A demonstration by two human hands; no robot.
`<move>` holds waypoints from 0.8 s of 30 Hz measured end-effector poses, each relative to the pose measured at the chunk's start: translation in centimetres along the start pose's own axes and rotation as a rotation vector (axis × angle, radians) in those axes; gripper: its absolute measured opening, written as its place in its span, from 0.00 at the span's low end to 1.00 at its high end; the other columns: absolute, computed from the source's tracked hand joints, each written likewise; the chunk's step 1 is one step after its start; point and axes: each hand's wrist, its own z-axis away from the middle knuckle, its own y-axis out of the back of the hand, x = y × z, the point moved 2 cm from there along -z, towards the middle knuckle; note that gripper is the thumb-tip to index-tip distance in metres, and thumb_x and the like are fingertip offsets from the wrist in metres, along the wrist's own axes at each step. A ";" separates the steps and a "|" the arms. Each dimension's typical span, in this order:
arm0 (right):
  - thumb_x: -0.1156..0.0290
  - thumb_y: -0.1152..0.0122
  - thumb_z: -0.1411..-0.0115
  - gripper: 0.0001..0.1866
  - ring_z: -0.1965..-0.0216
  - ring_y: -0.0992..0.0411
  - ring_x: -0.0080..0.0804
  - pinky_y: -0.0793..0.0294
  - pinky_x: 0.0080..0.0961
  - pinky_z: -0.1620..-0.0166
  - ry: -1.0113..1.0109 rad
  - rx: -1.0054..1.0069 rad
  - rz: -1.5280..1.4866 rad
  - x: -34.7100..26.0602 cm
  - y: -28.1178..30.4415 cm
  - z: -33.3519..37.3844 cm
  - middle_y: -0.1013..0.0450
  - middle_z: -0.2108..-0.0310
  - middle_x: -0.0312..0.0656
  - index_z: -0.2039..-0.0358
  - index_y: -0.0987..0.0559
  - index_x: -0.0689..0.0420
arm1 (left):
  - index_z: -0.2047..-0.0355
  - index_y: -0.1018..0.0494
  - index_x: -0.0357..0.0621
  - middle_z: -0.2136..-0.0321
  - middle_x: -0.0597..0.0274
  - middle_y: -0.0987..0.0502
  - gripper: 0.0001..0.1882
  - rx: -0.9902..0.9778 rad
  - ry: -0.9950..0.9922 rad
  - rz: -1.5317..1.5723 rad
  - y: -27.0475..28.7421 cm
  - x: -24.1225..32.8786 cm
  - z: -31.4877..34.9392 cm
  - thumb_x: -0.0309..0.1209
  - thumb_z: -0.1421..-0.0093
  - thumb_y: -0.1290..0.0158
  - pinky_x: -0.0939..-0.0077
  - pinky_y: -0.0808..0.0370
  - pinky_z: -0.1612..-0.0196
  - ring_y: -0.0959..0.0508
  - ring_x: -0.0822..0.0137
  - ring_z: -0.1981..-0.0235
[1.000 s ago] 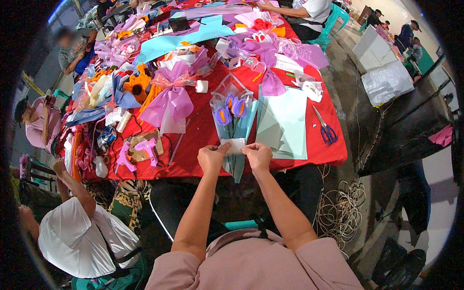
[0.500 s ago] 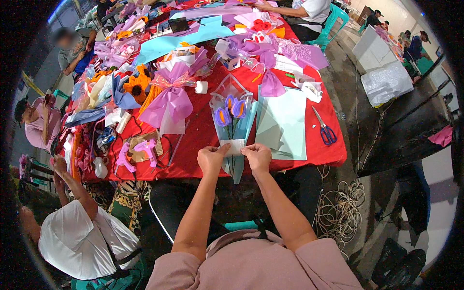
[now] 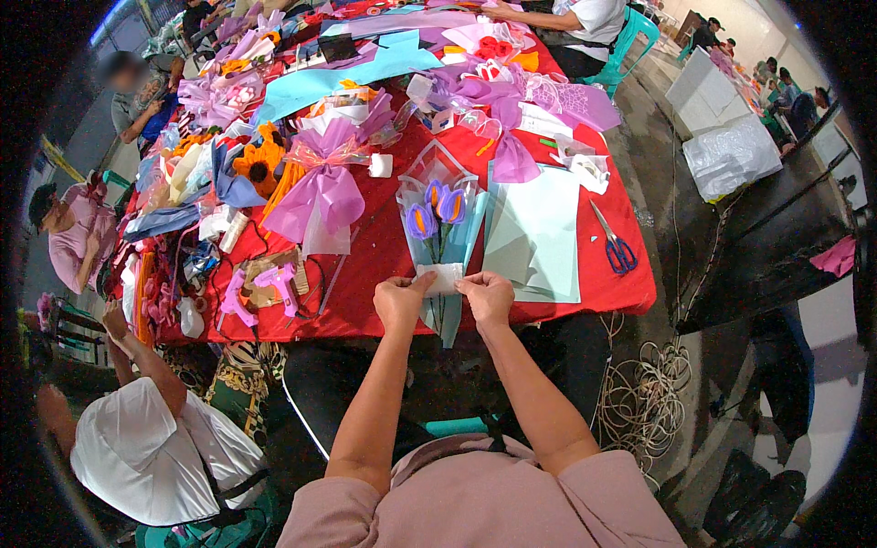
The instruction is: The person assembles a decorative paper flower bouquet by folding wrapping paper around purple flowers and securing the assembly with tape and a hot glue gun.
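Observation:
A small white strip of paper or tissue (image 3: pixel 442 278) is stretched between my hands across the stems of a bouquet. My left hand (image 3: pixel 401 300) pinches its left end, and my right hand (image 3: pixel 486 296) pinches the right one. Beneath it lies the bouquet with several purple tulip-like flowers (image 3: pixel 435 210) that have orange centres. Clear and light-blue wrapping (image 3: pixel 470 228) spreads behind the blooms. The stems' lower end reaches past the table's front edge. Whether the strip presses on the stems or hovers just above them I cannot tell.
Pale green-blue sheets (image 3: pixel 539 247) lie right of the bouquet, with scissors (image 3: pixel 619 251) beyond them. Two pink glue guns (image 3: pixel 276 285) rest on cardboard at the left. Wrapped bouquets (image 3: pixel 320 192) crowd the red tablecloth (image 3: pixel 365 283). A co-worker in white (image 3: pixel 155 457) sits at my left.
My hands and the white strip stay in almost the same place. At the left, co-workers have shifted their arms and heads slightly.

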 end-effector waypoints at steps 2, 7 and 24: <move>0.69 0.26 0.59 0.08 0.78 0.25 0.31 0.27 0.29 0.69 -0.007 0.015 -0.008 0.6 0.1 -0.3 0.22 0.81 0.39 0.81 0.17 0.57 | 0.77 0.20 0.32 0.80 0.51 0.20 0.24 0.037 -0.024 0.000 -0.2 0.3 0.3 0.45 0.59 0.29 0.66 0.26 0.71 0.21 0.62 0.78; 0.75 0.28 0.56 0.06 0.78 0.26 0.25 0.28 0.24 0.71 -0.019 -0.008 0.026 -0.8 0.0 0.4 0.22 0.80 0.39 0.79 0.18 0.61 | 0.76 0.19 0.34 0.77 0.49 0.19 0.26 0.010 -0.007 0.001 0.2 -0.1 0.0 0.48 0.60 0.30 0.65 0.25 0.67 0.19 0.58 0.74; 0.76 0.29 0.55 0.05 0.77 0.27 0.22 0.28 0.21 0.70 -0.004 -0.012 0.043 -0.7 0.1 0.3 0.22 0.79 0.39 0.78 0.18 0.62 | 0.77 0.19 0.33 0.78 0.49 0.19 0.25 0.025 -0.041 0.008 -0.2 -0.3 -0.1 0.47 0.60 0.30 0.65 0.25 0.69 0.19 0.59 0.76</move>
